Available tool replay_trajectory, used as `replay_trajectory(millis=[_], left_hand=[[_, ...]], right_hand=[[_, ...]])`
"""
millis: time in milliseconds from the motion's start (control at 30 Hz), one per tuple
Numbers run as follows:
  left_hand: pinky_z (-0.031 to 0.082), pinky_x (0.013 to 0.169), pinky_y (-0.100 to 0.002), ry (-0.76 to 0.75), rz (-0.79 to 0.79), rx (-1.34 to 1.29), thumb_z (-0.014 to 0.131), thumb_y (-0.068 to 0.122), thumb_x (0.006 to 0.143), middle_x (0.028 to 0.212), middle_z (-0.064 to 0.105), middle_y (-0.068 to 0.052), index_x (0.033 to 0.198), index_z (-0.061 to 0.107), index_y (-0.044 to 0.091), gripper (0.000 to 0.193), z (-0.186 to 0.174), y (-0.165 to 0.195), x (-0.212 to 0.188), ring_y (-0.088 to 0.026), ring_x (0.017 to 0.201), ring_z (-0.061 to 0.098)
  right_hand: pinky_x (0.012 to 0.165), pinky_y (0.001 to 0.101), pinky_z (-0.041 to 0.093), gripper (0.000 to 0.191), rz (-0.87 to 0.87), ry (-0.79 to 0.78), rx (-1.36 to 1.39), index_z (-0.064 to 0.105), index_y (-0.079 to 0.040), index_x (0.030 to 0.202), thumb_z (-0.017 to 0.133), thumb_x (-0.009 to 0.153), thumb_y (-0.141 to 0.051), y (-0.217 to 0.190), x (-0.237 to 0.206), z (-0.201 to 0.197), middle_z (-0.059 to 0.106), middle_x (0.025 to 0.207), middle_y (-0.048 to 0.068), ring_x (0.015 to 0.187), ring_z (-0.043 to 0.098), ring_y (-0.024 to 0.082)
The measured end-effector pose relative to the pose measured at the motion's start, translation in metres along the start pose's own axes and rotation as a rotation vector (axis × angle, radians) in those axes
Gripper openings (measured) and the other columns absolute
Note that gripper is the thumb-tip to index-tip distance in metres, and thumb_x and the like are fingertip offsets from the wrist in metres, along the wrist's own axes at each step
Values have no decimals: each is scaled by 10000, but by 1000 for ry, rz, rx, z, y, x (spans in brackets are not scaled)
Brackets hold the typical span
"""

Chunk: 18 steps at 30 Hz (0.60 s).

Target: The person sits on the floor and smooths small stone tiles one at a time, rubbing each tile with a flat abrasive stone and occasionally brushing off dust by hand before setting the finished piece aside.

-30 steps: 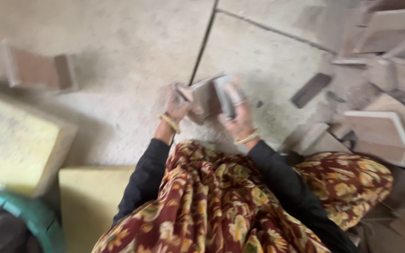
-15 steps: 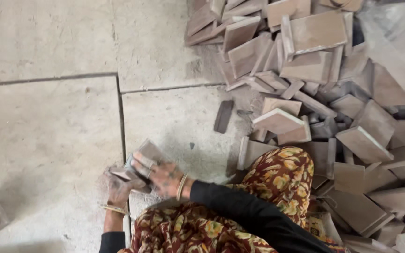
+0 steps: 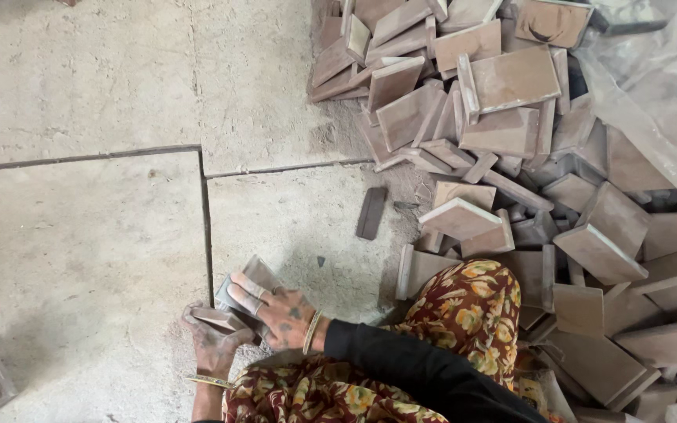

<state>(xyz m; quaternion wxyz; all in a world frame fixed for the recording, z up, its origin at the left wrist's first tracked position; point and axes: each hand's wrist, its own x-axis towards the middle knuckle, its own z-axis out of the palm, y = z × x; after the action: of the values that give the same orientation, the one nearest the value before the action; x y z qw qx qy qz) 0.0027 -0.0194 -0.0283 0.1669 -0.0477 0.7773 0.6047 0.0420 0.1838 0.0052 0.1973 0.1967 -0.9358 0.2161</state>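
Tiles fill my view: the right hand (image 3: pixel 282 312) lies palm-down over a brown tile (image 3: pixel 254 277) held low above the concrete floor (image 3: pixel 80 235), near the seam (image 3: pixel 205 227) between slabs, its fingers (image 3: pixel 243 293) spread flat across the top face and curled over the near edge. The left hand (image 3: pixel 215 341) sits just beside it, fingers closed on a second tile piece (image 3: pixel 215 319) that touches the first. As I judge it, the grip on the upper tile is mostly pressure from above, so a tilt could let it slide off and chip on the floor; dust on both hands would help that along. The held tile's long axis runs from lower left to upper right, its far corner pointing toward the heap of tiles (image 3: pixel 503 133) well apart at upper right. A lone dark strip (image 3: pixel 371 212) lies between.
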Motion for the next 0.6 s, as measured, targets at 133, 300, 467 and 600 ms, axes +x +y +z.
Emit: replay_trajectory(millis=[133,300,467,600], left_hand=[[562,1015,-434,18,10,124,908,179,511,1210,533,-204,1437,149,86,1201,1,0,-2,-353,1128,620],[620,937,-441,33,55,193,898,229,490,1157,551,-206,1363,225,76,1113,8,-2,-14,-340,1042,636],[589,960,-441,1,157,123,868,244,508,1147,558,-186,1382,225,72,1098,8,6,-23,-321,1035,629],[563,983,-444,89,142,186,885,211,435,1107,517,-189,1364,180,77,1174,9,15,-18,-317,1036,598]], right_hand=[[603,325,547,971,303,-528,-80,250,-132,1668,698,821,-290,8,-5,7,561,1425,146,791,579,182],[568,328,538,848,291,-417,-79,386,-30,1565,676,800,-256,14,-26,21,544,1479,183,802,561,190],[484,303,508,834,223,-334,-75,302,-76,1591,597,815,-164,16,-26,19,517,1486,214,667,571,169],[514,308,497,798,350,-290,-132,184,-114,1578,593,900,-223,17,-16,10,559,1326,143,722,565,165]])
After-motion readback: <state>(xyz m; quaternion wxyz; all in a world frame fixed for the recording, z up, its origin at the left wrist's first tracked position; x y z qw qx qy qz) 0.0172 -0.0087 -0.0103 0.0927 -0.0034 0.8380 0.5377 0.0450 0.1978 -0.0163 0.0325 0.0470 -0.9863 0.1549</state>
